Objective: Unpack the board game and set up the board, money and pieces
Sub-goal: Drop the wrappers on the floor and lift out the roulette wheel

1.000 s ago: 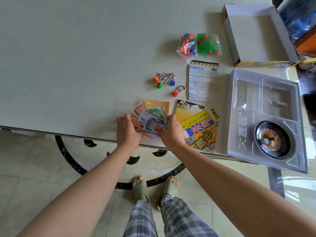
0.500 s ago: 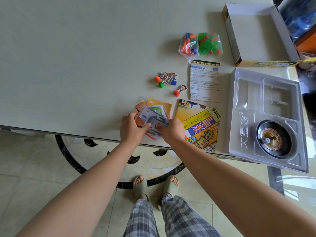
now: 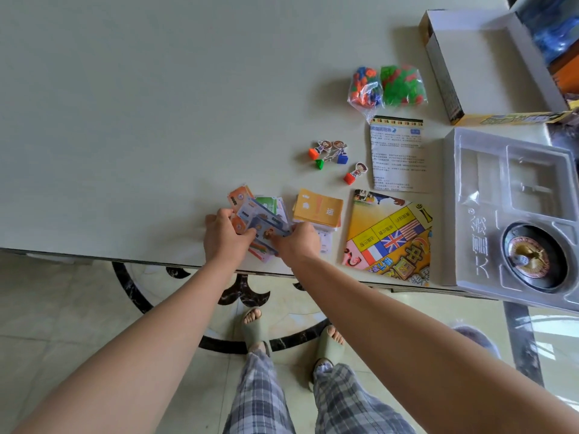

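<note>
Our left hand and right hand, grips pinching the banknotes, now have them off the yellow cards. We judge money-sorting begun.

banknotes orange, blue, green | cards orange | board yellow, flags | table cream | trousers grey-blue plaid

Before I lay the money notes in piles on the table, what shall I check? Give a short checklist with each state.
1. Grip of left hand and right hand on the play money: ok, both hold the fan.
2. Notes sorted by colour: not ok, orange, green and blue are mixed.
3. Bare table left of the notes: ok.
4. Yellow cards apart from the notes: ok, beside them.
5. Game board unfolded: not ok, folded.
6. All notes present: cannot tell.
</note>
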